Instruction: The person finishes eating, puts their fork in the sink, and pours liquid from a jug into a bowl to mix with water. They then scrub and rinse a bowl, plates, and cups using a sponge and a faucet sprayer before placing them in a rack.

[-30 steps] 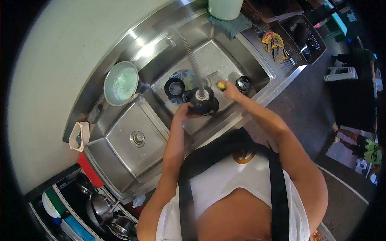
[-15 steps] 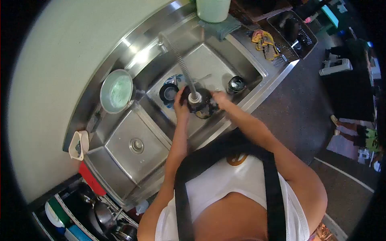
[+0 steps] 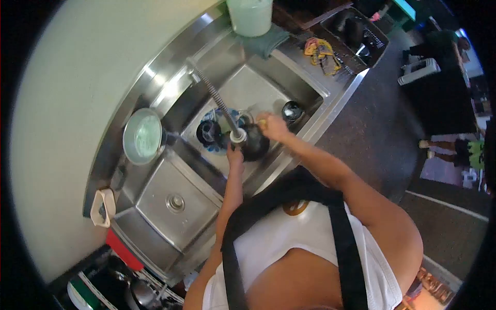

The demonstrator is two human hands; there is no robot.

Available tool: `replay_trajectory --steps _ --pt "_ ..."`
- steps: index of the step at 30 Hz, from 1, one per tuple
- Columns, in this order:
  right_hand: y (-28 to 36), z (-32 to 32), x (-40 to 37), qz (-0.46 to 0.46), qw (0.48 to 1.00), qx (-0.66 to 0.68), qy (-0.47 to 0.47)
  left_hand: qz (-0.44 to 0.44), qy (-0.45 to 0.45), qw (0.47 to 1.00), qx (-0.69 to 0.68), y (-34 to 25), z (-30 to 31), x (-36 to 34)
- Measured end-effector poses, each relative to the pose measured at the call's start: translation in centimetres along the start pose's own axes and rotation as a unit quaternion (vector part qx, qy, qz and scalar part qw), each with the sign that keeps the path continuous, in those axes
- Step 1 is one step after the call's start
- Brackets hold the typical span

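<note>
Over the right-hand sink basin, my left hand grips the near left edge of a dark round pan. The hose faucet hangs down with its white head beside the pan. My right hand is closed around something small and yellow, at the pan's far right side. Left of the pan, a black bowl rests on a blue patterned plate. A dark cup stands to the right of my right hand.
A metal bowl with greenish suds sits on the sink's back ledge. The left basin has a drain. Beyond the sink are a white bucket, a grey cloth, a yellow cloth and a dish rack. People stand far right.
The dark pan has turned so its broad dark surface shows more. My right hand has moved up from the pan's edge, and yellow now shows in it. The whole view has shifted slightly.
</note>
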State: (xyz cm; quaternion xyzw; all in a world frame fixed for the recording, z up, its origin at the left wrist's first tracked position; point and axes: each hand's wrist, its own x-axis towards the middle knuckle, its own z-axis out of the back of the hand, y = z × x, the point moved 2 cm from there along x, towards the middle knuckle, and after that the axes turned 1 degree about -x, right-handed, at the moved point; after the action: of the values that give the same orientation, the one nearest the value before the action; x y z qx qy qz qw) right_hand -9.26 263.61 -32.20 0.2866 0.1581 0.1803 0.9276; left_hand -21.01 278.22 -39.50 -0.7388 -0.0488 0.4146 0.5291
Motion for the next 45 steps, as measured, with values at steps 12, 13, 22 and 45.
replay_trajectory --steps 12,13,22,45 --pt "3.0 3.4 -3.4 0.234 0.958 0.035 0.164 0.125 0.127 0.927 -0.329 1.8 1.1 3.0" --pt "3.5 3.3 -3.6 0.224 0.963 -0.007 0.15 0.122 0.125 0.926 -0.333 1.6 1.5 3.1" --pt "2.4 -1.9 -3.2 0.264 0.949 -0.099 0.137 0.192 0.069 0.97 -0.136 -3.0 5.9 -0.5" --pt "3.7 3.7 -0.1 0.081 0.935 0.023 0.345 0.163 0.267 0.887 -0.341 3.8 0.5 3.3"
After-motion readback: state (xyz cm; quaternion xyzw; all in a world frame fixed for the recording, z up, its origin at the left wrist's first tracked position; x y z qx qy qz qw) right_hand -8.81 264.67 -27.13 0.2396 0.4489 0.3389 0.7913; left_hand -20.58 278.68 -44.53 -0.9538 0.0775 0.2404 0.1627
